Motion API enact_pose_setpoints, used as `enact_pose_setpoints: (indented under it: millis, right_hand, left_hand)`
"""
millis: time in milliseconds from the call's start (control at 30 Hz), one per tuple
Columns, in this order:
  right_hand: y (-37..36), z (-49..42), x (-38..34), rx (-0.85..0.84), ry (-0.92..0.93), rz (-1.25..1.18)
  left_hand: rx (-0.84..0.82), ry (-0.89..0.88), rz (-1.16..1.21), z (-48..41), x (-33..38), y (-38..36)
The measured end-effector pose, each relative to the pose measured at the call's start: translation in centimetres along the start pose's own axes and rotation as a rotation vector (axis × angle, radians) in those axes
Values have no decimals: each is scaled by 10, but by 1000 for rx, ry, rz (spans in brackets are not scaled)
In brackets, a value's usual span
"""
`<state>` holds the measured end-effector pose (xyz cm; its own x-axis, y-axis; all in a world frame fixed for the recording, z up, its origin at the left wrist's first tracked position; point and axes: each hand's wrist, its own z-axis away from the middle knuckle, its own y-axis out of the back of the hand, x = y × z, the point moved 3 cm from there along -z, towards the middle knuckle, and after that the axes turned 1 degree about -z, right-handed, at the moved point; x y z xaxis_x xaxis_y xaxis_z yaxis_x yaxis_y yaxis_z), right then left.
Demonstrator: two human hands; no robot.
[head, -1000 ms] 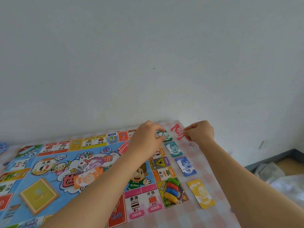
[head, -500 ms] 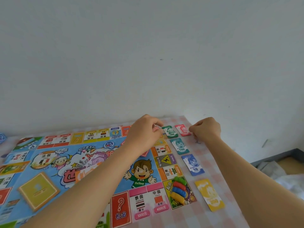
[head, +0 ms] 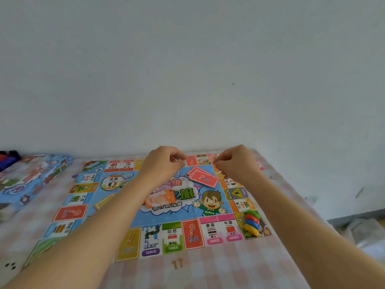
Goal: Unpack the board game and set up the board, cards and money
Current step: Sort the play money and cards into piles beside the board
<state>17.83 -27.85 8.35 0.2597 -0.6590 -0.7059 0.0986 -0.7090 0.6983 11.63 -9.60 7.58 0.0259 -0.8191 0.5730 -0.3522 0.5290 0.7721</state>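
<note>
Nearest you, the checked tablecloth (head: 208, 268) runs out of frame below the board (head: 179, 215), and off the board's near left corner a white object with black dots (head: 9, 266) is cut by the edge, too little of it showing to name. Along the board's near row you can read 自来水厂 1200元, 印尼, 机会 under a question mark, 泰国 1000元 and 中国 4000元. The stacked coloured pawns (head: 252, 223) sit on its near right corner square. At the board's centre your left forearm hides part of the orange cards (head: 161, 198) and most of the title, leaving only 之旅 legible; a yellow deck (head: 103, 201) left of centre is blurred. Towards the far right corner lies a fanned pile of red cards (head: 204, 179), each marked with a question mark. Over the board's far row, your left hand (head: 162, 165) and right hand (head: 236, 163) are both curled, thumb against fingertips; whether either pinches anything cannot be made out. The blue game box (head: 33, 176), left of the board, is smeared and its print unreadable.
</note>
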Motion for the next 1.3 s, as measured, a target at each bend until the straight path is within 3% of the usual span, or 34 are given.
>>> enact_pose_setpoints:
  millis: [233, 367, 600, 933, 1067, 1300]
  right_hand:
    - [-57, 39, -39, -297, 194, 155]
    - [-85, 47, -46, -397, 184, 241]
    - [-98, 52, -45, -349, 164, 257]
    - [-91, 43, -43, -443, 8, 43]
    - [-92, 42, -44, -384, 44, 145]
    - [-101, 41, -49, -442, 24, 213]
  left_hand:
    - [-159, 93, -119, 41, -35, 24]
    - [-246, 90, -293, 58, -43, 25]
    - [-155, 58, -350, 65, -46, 26]
    - [-215, 95, -276, 60, -49, 26]
    - [-186, 105, -276, 56, -51, 35]
    - [-225, 99, -295, 55, -49, 37]
